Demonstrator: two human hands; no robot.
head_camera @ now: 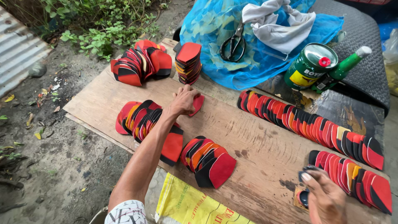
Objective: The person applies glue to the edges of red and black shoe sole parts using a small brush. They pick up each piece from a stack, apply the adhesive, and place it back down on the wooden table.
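Observation:
My left hand [183,100] reaches across a plywood board [248,137] and presses flat on a single red rubber piece [197,104]. Just beyond it stands a neat stack of red and black pieces [188,62]. Overlapping fans of the same pieces lie under my forearm [139,118] and nearer me [208,159]. My right hand [325,195] is at the lower right, fingers closed round a small dark round object [304,198] beside a short row of pieces [352,174].
A long row of red and black pieces [306,122] runs along the board's far right. Scissors [233,43] and a white cloth [277,20] lie on blue netting. A green tin [311,66] and green bottle [344,66] stand behind. Another pile [139,62] sits far left. A yellow sack [195,205] is below.

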